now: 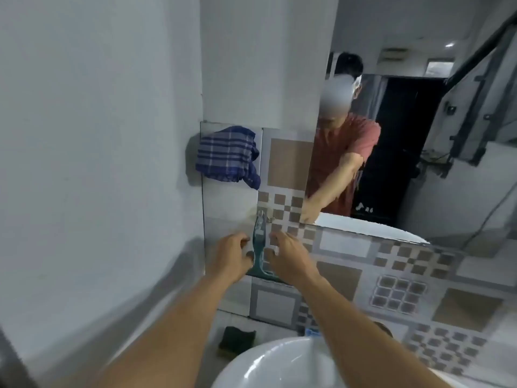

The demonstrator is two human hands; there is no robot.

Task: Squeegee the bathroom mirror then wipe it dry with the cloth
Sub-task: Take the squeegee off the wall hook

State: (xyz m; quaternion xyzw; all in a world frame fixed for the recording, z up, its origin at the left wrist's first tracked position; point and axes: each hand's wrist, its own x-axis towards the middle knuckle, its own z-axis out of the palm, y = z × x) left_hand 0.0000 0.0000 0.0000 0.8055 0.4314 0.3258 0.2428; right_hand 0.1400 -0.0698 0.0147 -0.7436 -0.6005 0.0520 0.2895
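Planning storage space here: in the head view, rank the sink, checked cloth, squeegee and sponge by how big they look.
1. sink, though it is nearest the camera and cut off by the frame.
2. checked cloth.
3. squeegee and sponge: too alike to rank; the squeegee is partly covered.

Teal squeegee (258, 247) hangs blade-down from a hook (261, 216) on the tiled wall (289, 161), near the lower left corner of the mirror (391, 163). Left hand (228, 254) and right hand (291, 256) flank it, fingertips at the handle; with the blur it is unclear whether either grips. Blue checked cloth (226, 154) hangs at the tiles' upper left edge. White basin (279, 365) sits below, with a dark green sponge (236, 338) beside its left rim.
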